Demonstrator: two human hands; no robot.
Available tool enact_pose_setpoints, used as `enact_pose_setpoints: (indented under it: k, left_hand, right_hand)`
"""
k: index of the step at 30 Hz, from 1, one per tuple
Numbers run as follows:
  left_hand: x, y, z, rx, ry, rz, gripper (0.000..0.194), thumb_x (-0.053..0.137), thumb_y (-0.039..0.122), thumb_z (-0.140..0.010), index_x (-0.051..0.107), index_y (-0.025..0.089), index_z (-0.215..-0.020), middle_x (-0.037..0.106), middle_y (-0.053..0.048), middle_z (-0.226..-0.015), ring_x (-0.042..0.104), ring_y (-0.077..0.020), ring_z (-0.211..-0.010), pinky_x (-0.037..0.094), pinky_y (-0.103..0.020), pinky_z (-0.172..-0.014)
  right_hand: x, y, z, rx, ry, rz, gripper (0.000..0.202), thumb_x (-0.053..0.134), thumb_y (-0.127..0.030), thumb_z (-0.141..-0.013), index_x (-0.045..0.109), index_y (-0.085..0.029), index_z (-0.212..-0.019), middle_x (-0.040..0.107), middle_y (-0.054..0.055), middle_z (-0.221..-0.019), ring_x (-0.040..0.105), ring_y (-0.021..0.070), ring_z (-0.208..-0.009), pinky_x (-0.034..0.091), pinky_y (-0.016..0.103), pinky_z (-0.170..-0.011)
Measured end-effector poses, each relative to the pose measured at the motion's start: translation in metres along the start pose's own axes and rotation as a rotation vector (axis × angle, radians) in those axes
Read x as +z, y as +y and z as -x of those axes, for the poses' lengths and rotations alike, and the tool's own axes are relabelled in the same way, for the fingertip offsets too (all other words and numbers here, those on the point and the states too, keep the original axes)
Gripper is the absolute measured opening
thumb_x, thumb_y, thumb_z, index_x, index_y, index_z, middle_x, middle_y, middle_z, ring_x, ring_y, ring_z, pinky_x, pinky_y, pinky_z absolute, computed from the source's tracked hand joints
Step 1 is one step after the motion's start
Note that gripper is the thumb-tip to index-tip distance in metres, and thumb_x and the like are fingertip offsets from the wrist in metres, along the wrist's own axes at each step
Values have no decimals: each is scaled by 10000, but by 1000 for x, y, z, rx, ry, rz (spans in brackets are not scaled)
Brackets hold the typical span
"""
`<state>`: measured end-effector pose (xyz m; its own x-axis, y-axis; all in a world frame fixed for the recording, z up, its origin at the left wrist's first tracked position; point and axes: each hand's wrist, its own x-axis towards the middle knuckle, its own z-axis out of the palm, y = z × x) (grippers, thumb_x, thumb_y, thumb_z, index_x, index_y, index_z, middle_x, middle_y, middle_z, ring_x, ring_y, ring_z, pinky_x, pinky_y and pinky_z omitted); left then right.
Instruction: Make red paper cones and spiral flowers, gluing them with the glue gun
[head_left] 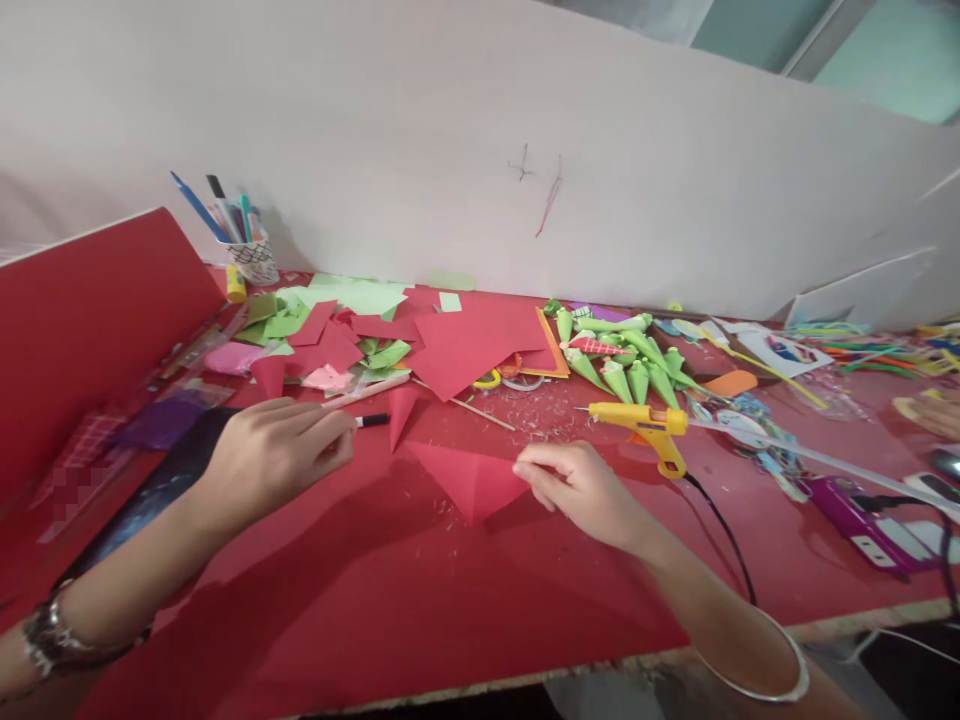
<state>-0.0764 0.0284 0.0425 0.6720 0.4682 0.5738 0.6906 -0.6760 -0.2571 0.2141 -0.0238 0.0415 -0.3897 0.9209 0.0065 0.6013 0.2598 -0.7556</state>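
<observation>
My right hand [589, 490] pinches the right corner of a folded triangular piece of red paper [472, 485], which points toward me. To the left, my left hand [281, 450] is closed with its fingers curled over the table. A marker with a black cap [373, 420] shows right at its fingertips; whether the hand grips it or only hides its other end, I cannot tell. A red paper cone [402, 415] stands between the hands, just beyond the folded sheet. Another red cone [268, 377] rises behind my left hand.
A yellow glue gun [645, 425] lies right of my right hand, its cord running forward. Behind are red paper sheets [469, 345], green scraps [285, 315] and several green paper cones [637, 375]. A pen cup [255, 260] stands back left; a purple power strip [862, 525] lies right.
</observation>
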Motion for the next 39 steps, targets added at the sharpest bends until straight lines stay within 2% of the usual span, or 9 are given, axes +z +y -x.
enact_pose_setpoints:
  k: [2,5,7,10,14,23,32,37,39]
  left_hand:
    - [-4,7,-5,-43,11,119,132,449,187,-804,555,180,-725,603,-2,-602,541,-134,-554,379,-239,-538]
    - [-10,26,-17,-4,-259,345,249,445,348,-822,556,165,-950,638,-47,-806,579,-177,-705,411,-265,-596]
    - [-11,37,-23,15,-443,466,223,411,334,-847,576,184,-857,623,-21,-729,563,-154,-644,388,-245,-560]
    - [-7,46,-27,9,-562,538,302,330,251,-887,543,173,-687,578,-2,-619,519,-127,-556,339,-230,-516]
    - [0,54,-30,-24,-584,546,295,335,239,-885,513,163,-661,548,6,-564,495,-121,-502,284,-234,-472]
    - [-1,69,-34,-8,-608,722,339,348,179,-871,518,157,-579,567,26,-472,482,-90,-432,292,-207,-471]
    - [-13,43,-20,-95,-705,752,375,293,234,-901,520,171,-609,621,26,-562,527,-96,-511,317,-211,-533]
    - [-14,28,-14,-120,-721,621,364,296,250,-893,493,168,-599,582,20,-526,486,-97,-467,288,-221,-495]
    - [-14,29,-16,-95,-706,563,359,309,241,-883,486,165,-581,547,18,-495,450,-96,-437,267,-226,-469]
  right_hand:
    - [2,-3,-1,-55,-41,17,314,402,-295,-872,430,-172,-584,426,-57,-519,402,58,-500,286,183,-512]
    - [5,-9,-6,-130,-92,33,287,404,-294,-875,489,-175,-628,465,-52,-543,425,61,-521,302,185,-537]
    - [6,-10,-8,-152,-66,94,270,395,-284,-880,518,-180,-664,496,-46,-559,439,69,-541,312,192,-558]
    - [6,-8,-9,-206,73,314,226,397,-245,-874,559,-184,-728,559,-19,-648,472,96,-629,329,239,-671]
    - [15,-11,-11,-354,211,614,182,421,-209,-832,579,-179,-747,575,30,-794,478,145,-757,299,316,-786]
    - [35,-17,-17,-508,278,627,173,412,-128,-711,431,-179,-547,427,-48,-494,311,88,-487,252,233,-531]
    - [12,12,-8,-567,365,755,195,412,-104,-700,452,-179,-524,426,-44,-491,325,88,-491,273,233,-542]
    - [-4,32,-7,-459,522,766,204,411,-83,-700,467,-182,-531,425,-34,-477,362,104,-492,292,246,-537]
    - [-4,28,-7,-430,509,673,167,417,-104,-731,513,-173,-614,482,-15,-537,419,116,-538,324,251,-568]
